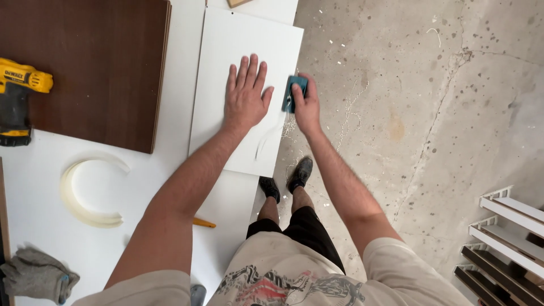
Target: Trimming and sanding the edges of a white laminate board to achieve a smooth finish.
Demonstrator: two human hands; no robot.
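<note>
While the left hand (245,93) lies flat, fingers spread, palm down on a white panel (226,51), its grip is fully open and encloses nothing.

Right hand (306,105): grip closed around a small teal block-shaped tool (294,92), held against the right-hand edge of the white panel, just beside the left hand's thumb.

White panel: rectangular, lying on the table (45,170); its right edge reaches out over the table's edge, above the floor. A thin curl of white trimming (266,139) lies on the panel's lower right part, near that edge.

Table: white top, carrying all items listed below.

Dark brown board (90,68): flat, upper left of the table, apart from the white panel with a strip of white top between them.

Yellow and black cordless drill (20,96): lying at the left edge of the view, on the brown board's left side.

Coil of pale edge banding (85,195): open ring, below the brown board.

Grey work glove (37,275): crumpled, lower left corner.

Yellow pencil-like item (204,223): partly hidden under the left forearm.

Concrete floor (442,113): speckled, strewn with white shavings near the person's dark shoes (299,173).

Stacked white and dark profiles (504,243): lower right of the floor.
</note>
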